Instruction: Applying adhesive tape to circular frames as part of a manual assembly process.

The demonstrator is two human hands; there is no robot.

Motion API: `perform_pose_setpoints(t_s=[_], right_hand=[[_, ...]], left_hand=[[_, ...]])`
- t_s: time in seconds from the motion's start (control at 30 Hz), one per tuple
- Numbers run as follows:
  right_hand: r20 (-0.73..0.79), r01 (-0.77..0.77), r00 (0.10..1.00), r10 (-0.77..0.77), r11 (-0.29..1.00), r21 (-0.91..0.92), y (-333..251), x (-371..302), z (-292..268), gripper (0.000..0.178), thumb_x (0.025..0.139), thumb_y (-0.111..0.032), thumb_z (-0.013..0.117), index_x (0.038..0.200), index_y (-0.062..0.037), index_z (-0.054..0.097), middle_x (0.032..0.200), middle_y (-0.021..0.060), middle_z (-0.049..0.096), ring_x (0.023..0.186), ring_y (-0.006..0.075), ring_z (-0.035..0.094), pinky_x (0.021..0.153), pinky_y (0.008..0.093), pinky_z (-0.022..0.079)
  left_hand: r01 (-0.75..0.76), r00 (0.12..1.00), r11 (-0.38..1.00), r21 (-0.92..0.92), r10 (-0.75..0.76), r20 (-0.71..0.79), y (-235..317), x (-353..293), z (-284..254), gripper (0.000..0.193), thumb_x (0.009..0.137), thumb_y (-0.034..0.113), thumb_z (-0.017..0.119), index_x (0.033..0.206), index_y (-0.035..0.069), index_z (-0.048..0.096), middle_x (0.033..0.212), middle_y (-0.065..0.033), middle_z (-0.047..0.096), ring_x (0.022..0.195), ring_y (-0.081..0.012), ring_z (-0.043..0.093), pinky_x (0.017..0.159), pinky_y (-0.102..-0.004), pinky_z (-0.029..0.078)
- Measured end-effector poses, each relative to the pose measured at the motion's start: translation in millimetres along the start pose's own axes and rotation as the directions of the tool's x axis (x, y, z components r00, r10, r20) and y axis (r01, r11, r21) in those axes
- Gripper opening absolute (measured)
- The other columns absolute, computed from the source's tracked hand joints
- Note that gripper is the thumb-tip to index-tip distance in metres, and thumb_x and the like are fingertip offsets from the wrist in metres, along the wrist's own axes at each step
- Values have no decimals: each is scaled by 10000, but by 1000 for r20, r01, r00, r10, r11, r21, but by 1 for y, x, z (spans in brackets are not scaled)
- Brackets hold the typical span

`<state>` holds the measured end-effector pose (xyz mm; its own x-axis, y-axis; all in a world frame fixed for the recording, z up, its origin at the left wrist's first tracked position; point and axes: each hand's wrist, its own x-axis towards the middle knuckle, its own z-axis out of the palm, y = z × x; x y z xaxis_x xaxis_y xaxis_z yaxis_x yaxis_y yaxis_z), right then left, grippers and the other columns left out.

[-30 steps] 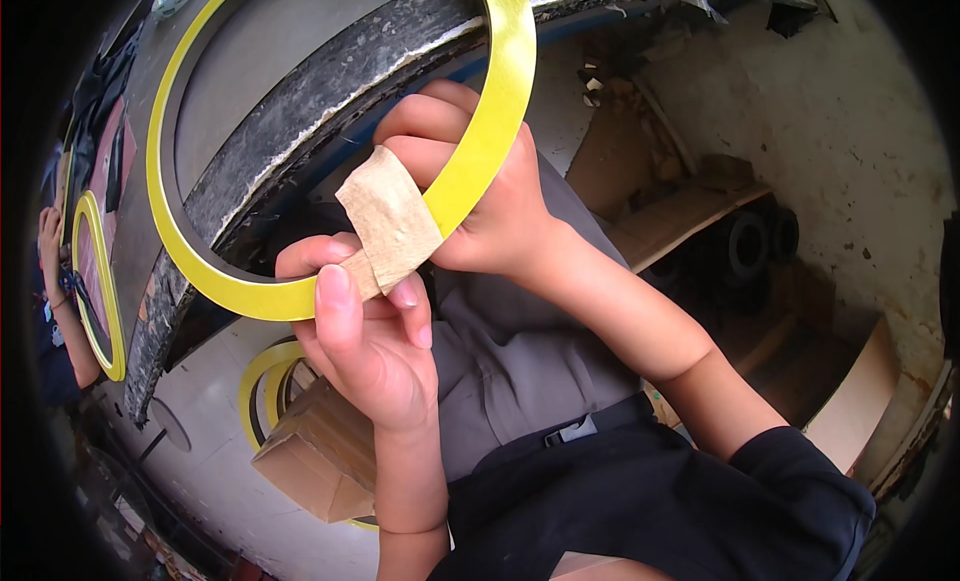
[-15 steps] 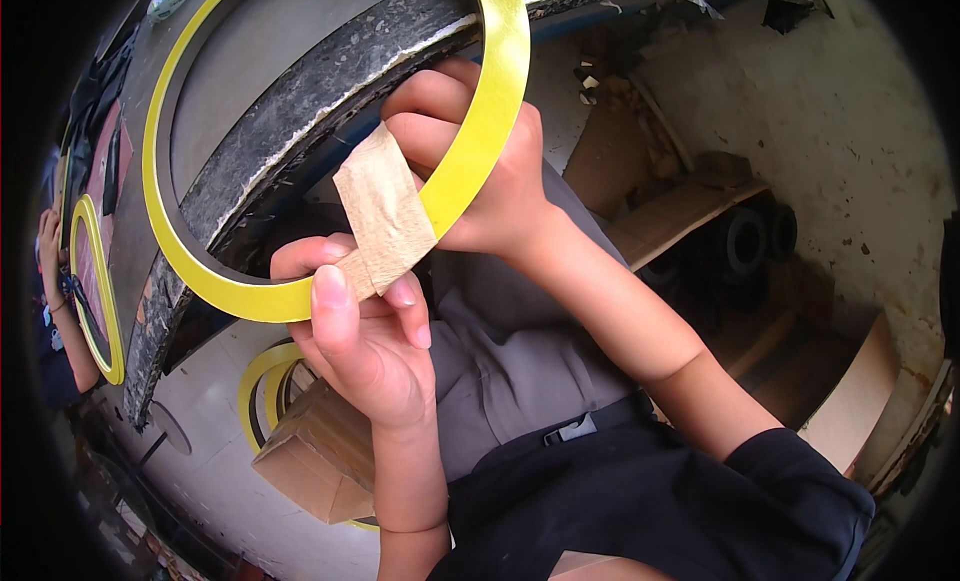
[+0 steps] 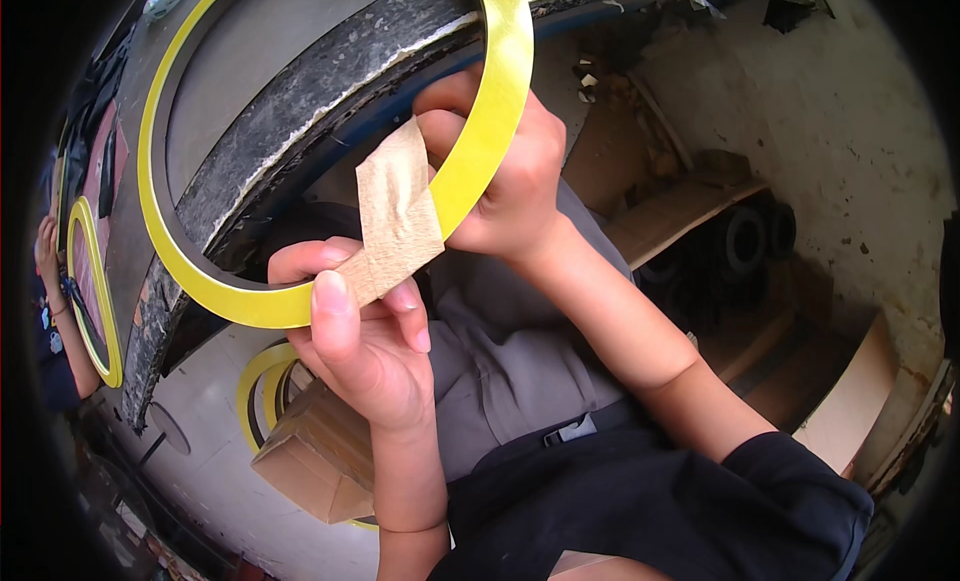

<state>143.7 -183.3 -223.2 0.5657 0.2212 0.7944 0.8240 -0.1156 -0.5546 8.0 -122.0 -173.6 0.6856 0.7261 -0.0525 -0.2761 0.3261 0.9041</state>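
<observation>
A large flat yellow ring (image 3: 250,306), dark along its inner side, is held up before me. A crinkled tan paper strip (image 3: 398,221) wraps around its lower right part, with one end standing up off the ring. My left hand (image 3: 365,346) pinches the ring and the strip's lower end between thumb and fingers. Behind the ring's right side, my right hand (image 3: 520,186) is closed, its curled fingers at the strip's raised end. The ring partly hides those fingertips.
The worn, dark table edge (image 3: 330,91) curves behind the ring. More yellow rings (image 3: 250,391) and a cardboard box (image 3: 315,456) are at lower left. Another person's arm (image 3: 70,331) is beside a yellow ring (image 3: 82,281) at far left. Cardboard (image 3: 690,216) and black rolls (image 3: 745,239) lie right.
My right hand has moved a little to the right, and the strip's raised end has shifted with it. The ring has tilted slightly; my left hand keeps its pinch.
</observation>
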Motion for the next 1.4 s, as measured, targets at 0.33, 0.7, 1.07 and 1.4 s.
perform_pose_setpoints(t_s=[0.33,0.7,1.07,1.4], right_hand=[[134,73,988,-73,997,6,0,-15,-54,48,699,-137,692,730,-100,684,759,25,631,690,208,616,539,322,470],[205,129,971,-126,992,0,-39,-19,-96,127,739,-215,633,746,-97,681,765,27,616,681,206,616,548,311,491],[169,155,974,-153,988,0,-7,-27,-41,119,662,-205,732,694,-140,638,784,-8,617,687,177,592,491,307,427],[69,67,995,-69,997,37,-8,-11,3,162,646,-173,760,709,-70,651,737,51,610,622,234,573,518,338,456]], left_hand=[[22,997,1000,-11,-23,-75,2,-1,7,256,1003,293,516,1069,46,497,801,-94,561,457,-114,486,375,-210,376],[-4,994,999,51,9,-113,1,-5,13,282,1026,332,506,1038,51,526,731,-59,556,401,-96,431,382,-196,341],[-27,1000,999,19,27,-11,1,-2,6,288,1019,334,477,1004,47,488,763,-80,535,414,-112,459,360,-207,350],[10,998,1000,15,-9,-60,-1,-5,7,260,1029,328,454,1042,71,494,756,-69,560,416,-103,433,378,-202,337]])
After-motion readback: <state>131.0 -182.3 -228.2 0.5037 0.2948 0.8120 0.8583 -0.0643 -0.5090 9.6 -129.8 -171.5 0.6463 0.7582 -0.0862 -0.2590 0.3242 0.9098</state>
